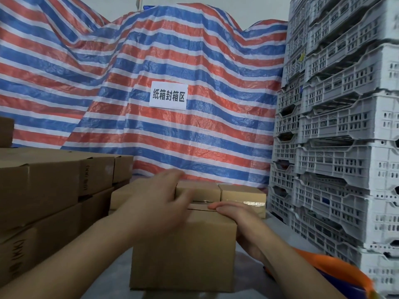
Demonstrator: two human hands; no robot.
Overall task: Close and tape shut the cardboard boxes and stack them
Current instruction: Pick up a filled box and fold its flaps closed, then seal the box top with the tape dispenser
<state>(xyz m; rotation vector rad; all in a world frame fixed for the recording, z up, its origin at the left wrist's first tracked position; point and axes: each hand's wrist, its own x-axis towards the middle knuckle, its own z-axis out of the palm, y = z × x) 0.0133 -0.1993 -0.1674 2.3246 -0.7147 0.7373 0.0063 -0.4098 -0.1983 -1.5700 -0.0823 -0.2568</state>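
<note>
A closed cardboard box [183,249] stands on the grey surface [278,231] directly under both hands, its top flaps folded down. The left hand [155,203] lies across the box's top from the left, fingers spread and fairly straight, reaching toward the far edge; it is blurred, so the exact contact is unclear. The right hand [239,214] rests along the right top edge, fingers straight and together, pressing the flap, with the thumb down the box's right side. Neither hand is clenched round anything.

Just beyond the fingertips sit two more boxes: a left one [198,190] and a right one [243,196] that carries a strip of clear tape [254,203]. To the left of the left forearm rises a stack of boxes [43,190]. To the right of the right hand stand stacked grey plastic crates [336,134]; their contents cannot be made out. Beyond everything hangs a striped tarpaulin [151,50] bearing a white sign [168,95].
</note>
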